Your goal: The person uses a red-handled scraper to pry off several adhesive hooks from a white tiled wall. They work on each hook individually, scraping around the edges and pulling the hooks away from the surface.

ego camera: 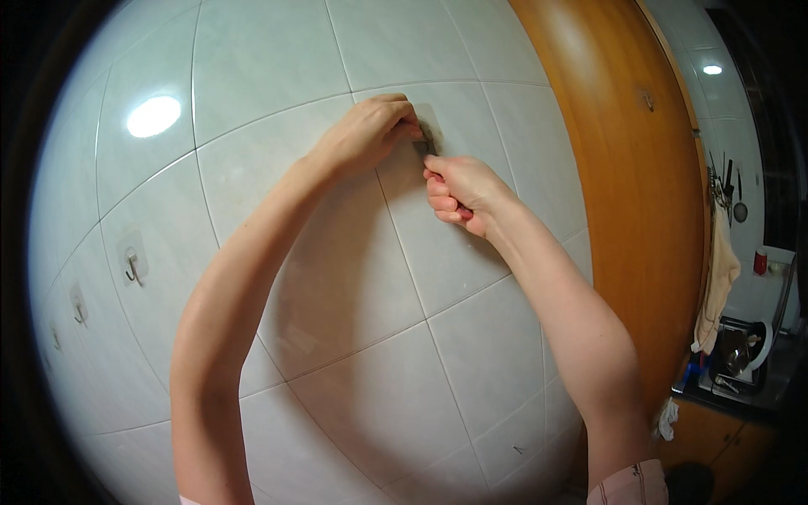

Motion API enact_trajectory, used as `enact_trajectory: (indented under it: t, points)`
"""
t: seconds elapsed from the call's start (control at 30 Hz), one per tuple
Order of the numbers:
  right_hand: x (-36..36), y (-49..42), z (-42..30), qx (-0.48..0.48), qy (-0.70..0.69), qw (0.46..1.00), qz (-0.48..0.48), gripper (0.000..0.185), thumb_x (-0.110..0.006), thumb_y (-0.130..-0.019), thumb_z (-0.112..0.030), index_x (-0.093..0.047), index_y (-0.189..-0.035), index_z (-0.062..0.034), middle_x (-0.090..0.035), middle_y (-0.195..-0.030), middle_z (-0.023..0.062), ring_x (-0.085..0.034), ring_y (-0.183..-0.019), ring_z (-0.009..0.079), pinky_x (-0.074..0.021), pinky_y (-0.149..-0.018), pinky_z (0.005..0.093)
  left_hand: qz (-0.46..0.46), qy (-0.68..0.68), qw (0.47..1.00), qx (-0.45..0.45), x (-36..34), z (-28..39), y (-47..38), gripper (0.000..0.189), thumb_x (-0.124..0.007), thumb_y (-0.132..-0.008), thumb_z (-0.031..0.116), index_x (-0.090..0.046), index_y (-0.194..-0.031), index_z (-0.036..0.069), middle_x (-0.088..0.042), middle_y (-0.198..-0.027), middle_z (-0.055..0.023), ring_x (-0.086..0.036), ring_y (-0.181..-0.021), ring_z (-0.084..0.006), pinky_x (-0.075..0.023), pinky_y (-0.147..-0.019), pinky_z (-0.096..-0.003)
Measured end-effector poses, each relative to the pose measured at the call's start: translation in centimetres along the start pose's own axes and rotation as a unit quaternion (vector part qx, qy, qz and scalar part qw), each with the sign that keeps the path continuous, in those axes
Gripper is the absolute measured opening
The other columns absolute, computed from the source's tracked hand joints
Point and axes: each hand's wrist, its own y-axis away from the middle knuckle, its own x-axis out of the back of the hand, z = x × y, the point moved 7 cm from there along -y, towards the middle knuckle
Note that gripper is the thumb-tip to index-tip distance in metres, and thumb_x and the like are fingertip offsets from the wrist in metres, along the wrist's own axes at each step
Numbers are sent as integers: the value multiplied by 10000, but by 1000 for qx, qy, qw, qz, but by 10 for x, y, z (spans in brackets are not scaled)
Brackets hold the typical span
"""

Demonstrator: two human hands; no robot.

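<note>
On the pale tiled wall [252, 151], a clear adhesive patch [428, 113] carries brownish residue. My left hand [379, 123] reaches in from the left, its fingertips bent against the left side of this patch. Whether they pinch something there is hidden by the hand. Just below and to the right, my right hand [464, 189] is closed in a fist around a red-handled tool [465, 212]. Little of the tool shows past the thumb. A dark, flat piece [424, 148] lies between the two hands at the patch's lower edge; I cannot tell whether it belongs to the tool.
Several clear-backed metal hooks, one a near adhesive hook [134, 265], are stuck on the wall at left. A wooden door or panel [606, 189] stands at right, bearing a small hook [646, 99]. Beyond it are a hanging cloth [716, 284] and a counter with kitchenware [738, 353].
</note>
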Motion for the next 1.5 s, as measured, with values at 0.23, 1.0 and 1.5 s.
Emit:
enact_trajectory:
  t: [0.23,1.0,1.5]
  points:
    - [-31,-1,15,45,-129,989,59,144,-389,-972,-69,-379,-828,-71,-347,-621,-5,-286,-467,96,-209,-389,280,-2,-9,1000,23,-2,-1,3,124,-578,-914,74,-662,-900,-17,-654,-947,-146,-618,-896,-344,-500,-774,-426]
    - [46,37,5,-18,298,954,15,305,-463,-1045,-304,-487,-945,-17,-439,-657,-4,-411,-557,117,-364,-497,298,-27,-82,994,-69,6,4,5,71,-677,-856,102,-708,-914,77,-637,-1026,-35,-567,-1023,-247,-481,-903,-372]
    - [-19,39,-29,347,803,442,197,183,-567,-968,-170,-601,-934,7,-627,-764,169,-674,-611,307,-558,-562,389,-7,-20,1000,14,4,-6,-5,145,-688,-818,176,-728,-828,36,-657,-877,-90,-608,-852,-292,-496,-756,-400]
